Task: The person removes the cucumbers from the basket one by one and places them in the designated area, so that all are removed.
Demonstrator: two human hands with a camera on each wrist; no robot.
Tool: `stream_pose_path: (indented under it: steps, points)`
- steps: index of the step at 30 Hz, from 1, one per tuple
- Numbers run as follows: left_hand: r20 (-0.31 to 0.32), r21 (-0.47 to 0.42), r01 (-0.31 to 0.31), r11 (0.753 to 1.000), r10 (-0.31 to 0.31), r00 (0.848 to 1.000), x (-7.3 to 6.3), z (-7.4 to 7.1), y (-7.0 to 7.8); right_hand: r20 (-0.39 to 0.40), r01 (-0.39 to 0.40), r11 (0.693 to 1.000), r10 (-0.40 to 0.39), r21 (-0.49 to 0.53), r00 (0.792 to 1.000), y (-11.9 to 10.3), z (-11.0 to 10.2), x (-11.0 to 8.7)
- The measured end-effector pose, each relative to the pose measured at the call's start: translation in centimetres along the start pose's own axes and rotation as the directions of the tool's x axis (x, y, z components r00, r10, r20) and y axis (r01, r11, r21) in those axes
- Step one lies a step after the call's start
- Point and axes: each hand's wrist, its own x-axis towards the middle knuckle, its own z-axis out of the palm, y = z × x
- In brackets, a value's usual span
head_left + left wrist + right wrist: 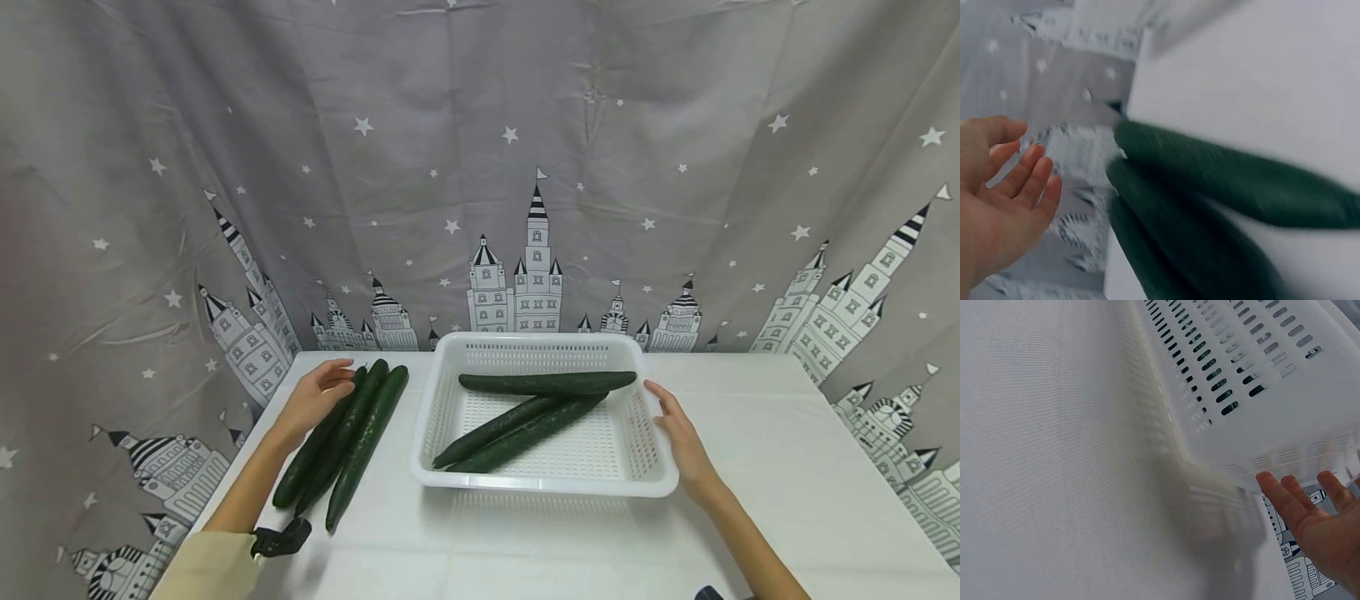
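Three dark green cucumbers [367, 433] lie side by side on the white table at the left. My left hand [315, 402] hovers by their far ends, fingers loosely bent with nothing between them; the left wrist view shows the hand [1013, 194] apart from the cucumbers [1235, 175]. A white perforated plastic basket [540, 482] stands in the middle and holds three more cucumbers [547, 383], one lying across the far ends of the other two. At the basket's right side is my right hand [681, 442], its extended fingers [1282, 497] against the outer wall.
The white table [765, 467] extends to the right of the basket. Behind it hangs a grey curtain [405, 167] printed with castles and stars. A black strap [281, 538] sits on the left wrist.
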Motion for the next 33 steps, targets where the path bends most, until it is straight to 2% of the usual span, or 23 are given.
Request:
stream_pose_path:
  steps: [6,9,13,19,24,29,33]
  points:
    - [0.092,-0.047,-0.127,0.991,0.131,0.987,1.6,1.8,3.8,0.001,-0.005,1.0,0.005,0.003,1.0,-0.2,0.0,0.0]
    - [0.145,-0.064,-0.162,0.985,0.17,0.975,2.6,3.0,5.7,0.001,-0.004,1.0,0.004,-0.008,1.0,-0.1,0.0,0.0]
    - [0.219,-0.076,-0.21,0.975,0.221,0.95,4.0,5.0,8.0,0.002,0.0,1.0,0.0,-0.016,1.0,0.0,0.0,0.0]
    - [0.342,-0.105,-0.273,0.956,0.293,0.893,5.9,8.2,10.8,0.001,-0.003,1.0,0.003,0.003,1.0,-0.1,0.0,0.0]
    - [0.442,-0.098,-0.288,0.953,0.301,0.845,7.3,11.4,12.3,0.0,-0.005,1.0,0.005,0.006,1.0,0.0,0.1,0.0]
    - [0.545,-0.093,-0.277,0.956,0.282,0.79,8.7,14.6,13.0,0.005,-0.006,1.0,0.006,0.005,1.0,0.0,0.0,0.0]
    - [0.602,-0.088,-0.23,0.969,0.236,0.763,9.5,16.7,13.3,0.014,0.003,1.0,-0.003,0.008,1.0,0.1,0.0,0.1]
